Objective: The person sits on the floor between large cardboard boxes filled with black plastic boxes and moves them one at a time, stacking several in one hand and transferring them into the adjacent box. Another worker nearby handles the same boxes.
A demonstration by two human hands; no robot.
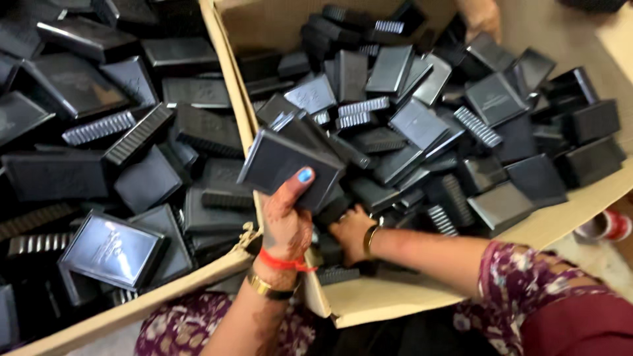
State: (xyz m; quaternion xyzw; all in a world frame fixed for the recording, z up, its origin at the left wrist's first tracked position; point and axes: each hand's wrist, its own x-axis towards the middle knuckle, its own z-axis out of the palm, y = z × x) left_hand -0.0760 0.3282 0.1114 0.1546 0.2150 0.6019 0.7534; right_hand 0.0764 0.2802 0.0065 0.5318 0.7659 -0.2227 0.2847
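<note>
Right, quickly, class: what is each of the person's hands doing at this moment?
Left hand: closed on a flat black case, held above the cardboard box.
Right hand: down among the black pieces in the box; whether its fingers grip anything cannot be told.

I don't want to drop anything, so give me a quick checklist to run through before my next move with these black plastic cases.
1. Left hand grips a black rectangular case, thumb on its face: ok.
2. Right hand free: not ok, it is dug into the pile of cases in the right cardboard box.
3. What the right hand holds: cannot tell, fingers hidden.
4. Left cardboard box has room: not ok, heaped.
5. Another person's hand at the far edge, apart from mine: ok.
</note>
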